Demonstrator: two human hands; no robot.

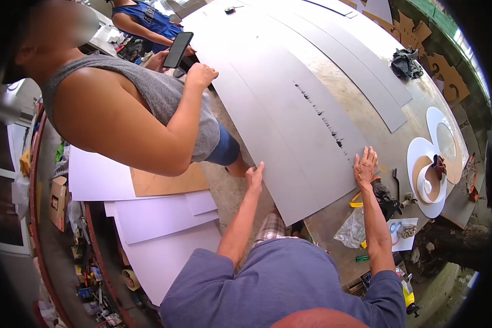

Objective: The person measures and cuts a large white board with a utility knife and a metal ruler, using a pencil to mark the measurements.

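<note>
At the near end of the grey panel (279,126), the left hand (254,177) touches the left edge, grip state not determinable, and the right hand (365,165) rests on the right edge, grip open; the panel lies on the table (361,112), strips (347,63) beyond.

Left hand (253,177) curled, right hand (365,167) spread

Head view: the camera, worn on the head, faces forward and steeply down over the wearer's torso (290,273). The left hand (254,176) and right hand (366,165) lie at middle range; the table (426,94) recedes beyond. The wide field bends straight edges, and its dark rim is perhaps too dim to read.
</note>
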